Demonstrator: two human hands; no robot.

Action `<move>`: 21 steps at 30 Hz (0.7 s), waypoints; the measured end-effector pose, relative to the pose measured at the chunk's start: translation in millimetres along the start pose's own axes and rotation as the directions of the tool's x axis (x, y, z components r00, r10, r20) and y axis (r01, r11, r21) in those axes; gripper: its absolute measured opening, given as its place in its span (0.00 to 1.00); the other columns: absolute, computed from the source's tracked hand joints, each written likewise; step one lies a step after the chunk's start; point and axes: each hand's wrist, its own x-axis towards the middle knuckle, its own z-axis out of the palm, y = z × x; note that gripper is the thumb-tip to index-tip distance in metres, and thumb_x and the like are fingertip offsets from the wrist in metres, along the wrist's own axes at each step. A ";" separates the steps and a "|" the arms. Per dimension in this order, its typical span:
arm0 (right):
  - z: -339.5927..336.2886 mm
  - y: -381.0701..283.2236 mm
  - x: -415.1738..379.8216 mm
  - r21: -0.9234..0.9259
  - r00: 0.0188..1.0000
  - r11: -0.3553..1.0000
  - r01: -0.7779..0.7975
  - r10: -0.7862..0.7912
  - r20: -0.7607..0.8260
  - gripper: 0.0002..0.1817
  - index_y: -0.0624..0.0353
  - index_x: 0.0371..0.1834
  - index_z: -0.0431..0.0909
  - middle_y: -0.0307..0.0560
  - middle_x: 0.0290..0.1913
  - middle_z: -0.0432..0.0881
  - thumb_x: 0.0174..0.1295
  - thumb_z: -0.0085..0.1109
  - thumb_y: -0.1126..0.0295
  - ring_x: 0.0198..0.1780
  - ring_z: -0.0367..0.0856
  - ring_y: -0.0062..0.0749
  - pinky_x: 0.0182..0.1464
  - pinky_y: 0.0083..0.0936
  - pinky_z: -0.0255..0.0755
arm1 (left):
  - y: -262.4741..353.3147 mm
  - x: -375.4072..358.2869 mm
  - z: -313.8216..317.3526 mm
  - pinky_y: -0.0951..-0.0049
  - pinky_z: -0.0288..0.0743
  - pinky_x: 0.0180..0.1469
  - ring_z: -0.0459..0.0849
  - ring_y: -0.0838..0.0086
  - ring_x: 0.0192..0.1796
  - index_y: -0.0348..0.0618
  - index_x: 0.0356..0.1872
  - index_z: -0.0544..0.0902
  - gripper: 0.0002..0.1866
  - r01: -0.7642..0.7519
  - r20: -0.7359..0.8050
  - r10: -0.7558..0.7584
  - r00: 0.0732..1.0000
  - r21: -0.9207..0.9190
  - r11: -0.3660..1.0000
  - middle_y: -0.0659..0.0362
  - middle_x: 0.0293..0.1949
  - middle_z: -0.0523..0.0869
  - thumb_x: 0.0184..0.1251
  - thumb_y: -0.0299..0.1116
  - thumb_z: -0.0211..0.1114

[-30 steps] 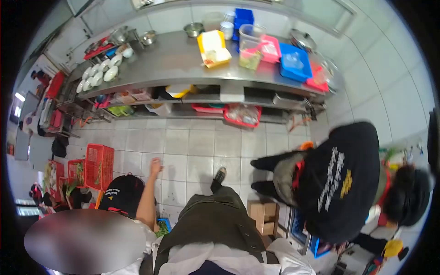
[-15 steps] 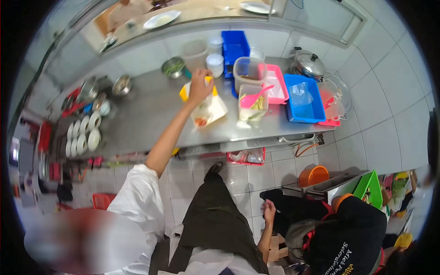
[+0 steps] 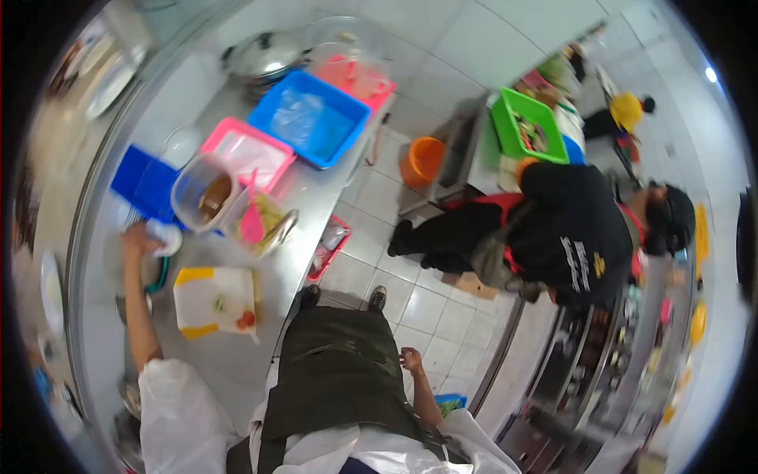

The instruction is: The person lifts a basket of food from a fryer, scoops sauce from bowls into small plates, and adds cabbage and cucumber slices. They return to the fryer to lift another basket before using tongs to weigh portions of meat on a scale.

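At the wall side of the steel counter, my left hand (image 3: 140, 239) touches a stack of small white bowls (image 3: 165, 238); its finger pose is blurred. Near it on the counter lies a white and yellow cutting board (image 3: 215, 299) with red and green bits of food. A clear tub of brown sauce (image 3: 207, 193) and a container of sliced vegetables (image 3: 274, 224) with a pink spoon (image 3: 252, 219) stand to the right of the bowls. My right hand (image 3: 410, 359) hangs beside the dark apron, away from the counter, with loosely curled fingers and nothing visible in it.
A blue tray (image 3: 339, 126), a pink tray (image 3: 230, 146) and a lidded pot (image 3: 267, 57) stand farther along the counter. An orange bucket (image 3: 422, 162) is on the floor. A co-worker in black (image 3: 572, 237) bends near a green basket (image 3: 513, 118).
The view has turned to the right. My left hand has moved from above the cutting board to the white bowls. My right hand still hangs by the apron.
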 end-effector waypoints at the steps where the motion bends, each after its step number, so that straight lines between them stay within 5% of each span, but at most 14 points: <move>1: 11.6 -0.5 -22.3 0.001 0.996 0.996 -0.085 0.085 -0.034 0.16 0.58 0.52 0.79 0.47 0.38 0.84 0.69 0.48 0.63 0.29 0.81 0.25 0.25 0.23 0.70 | -4.5 2.1 -2.4 0.50 0.72 0.64 0.76 0.54 0.66 0.44 0.68 0.68 0.57 -0.051 0.000 0.051 0.999 -0.038 0.998 0.46 0.64 0.77 0.29 0.55 0.80; 4: 19.5 52.6 -45.1 0.078 0.995 0.997 -0.013 0.005 0.099 0.18 0.67 0.52 0.76 0.49 0.38 0.85 0.68 0.55 0.63 0.32 0.82 0.31 0.27 0.26 0.76 | -20.4 -0.6 -13.3 0.55 0.72 0.65 0.76 0.55 0.66 0.43 0.69 0.68 0.59 -0.165 0.008 0.168 0.986 -0.146 0.975 0.47 0.64 0.77 0.26 0.51 0.82; 7: 41.0 99.2 -50.1 0.232 0.949 0.931 0.282 -0.306 0.073 0.17 0.67 0.52 0.76 0.46 0.39 0.85 0.68 0.56 0.65 0.35 0.81 0.28 0.35 0.26 0.78 | -20.0 2.4 -23.3 0.61 0.72 0.66 0.77 0.57 0.66 0.42 0.69 0.67 0.60 -0.229 0.045 0.244 0.969 -0.222 0.948 0.47 0.65 0.77 0.24 0.47 0.84; 10: 55.6 88.0 -58.8 0.112 0.959 0.956 0.271 -0.278 0.059 0.16 0.67 0.52 0.76 0.44 0.39 0.84 0.68 0.58 0.66 0.37 0.79 0.23 0.41 0.24 0.77 | 3.4 -12.8 -48.3 0.64 0.74 0.66 0.79 0.56 0.63 0.39 0.67 0.68 0.59 -0.187 0.128 0.234 0.964 -0.305 0.934 0.46 0.61 0.80 0.23 0.44 0.85; 13: 60.6 121.0 -23.7 0.187 0.970 0.964 0.190 -0.214 0.118 0.13 0.67 0.50 0.76 0.43 0.38 0.84 0.68 0.54 0.70 0.37 0.79 0.24 0.42 0.24 0.77 | 23.3 -27.6 -57.6 0.64 0.75 0.65 0.80 0.55 0.62 0.37 0.66 0.70 0.59 -0.214 0.043 0.234 0.971 -0.277 0.937 0.46 0.60 0.81 0.22 0.45 0.85; 14: 63.4 123.4 -21.2 0.178 0.981 0.965 0.192 -0.191 -0.022 0.13 0.65 0.49 0.77 0.43 0.36 0.84 0.68 0.47 0.71 0.36 0.81 0.27 0.38 0.25 0.78 | 17.2 -23.8 -46.0 0.63 0.75 0.64 0.80 0.55 0.62 0.37 0.66 0.70 0.59 -0.230 0.018 0.242 0.970 -0.248 0.941 0.45 0.59 0.81 0.21 0.45 0.86; 15: 60.0 88.4 -44.5 0.191 0.999 0.981 -0.045 0.047 -0.004 0.14 0.64 0.49 0.77 0.42 0.34 0.82 0.66 0.43 0.72 0.35 0.82 0.28 0.32 0.26 0.79 | 9.2 -16.6 -32.3 0.63 0.76 0.64 0.80 0.55 0.62 0.36 0.66 0.70 0.59 -0.246 -0.009 0.250 0.968 -0.218 0.944 0.45 0.59 0.82 0.21 0.46 0.86; 17: 62.9 83.0 -47.4 0.254 0.998 0.967 0.029 -0.013 -0.065 0.13 0.49 0.52 0.77 0.43 0.35 0.85 0.72 0.49 0.57 0.27 0.82 0.28 0.24 0.23 0.71 | -10.2 0.7 -10.6 0.63 0.76 0.63 0.81 0.55 0.61 0.35 0.65 0.71 0.60 -0.278 -0.061 0.272 0.960 -0.157 0.948 0.45 0.58 0.82 0.19 0.47 0.86; 21: 64.1 83.5 -43.7 0.261 0.993 0.964 0.043 -0.012 -0.122 0.15 0.53 0.50 0.76 0.45 0.36 0.84 0.72 0.51 0.55 0.27 0.83 0.26 0.23 0.21 0.69 | -39.5 18.5 -31.4 0.62 0.77 0.63 0.79 0.56 0.63 0.35 0.65 0.71 0.60 -0.239 0.205 0.285 0.936 -0.223 0.945 0.42 0.59 0.80 0.19 0.48 0.86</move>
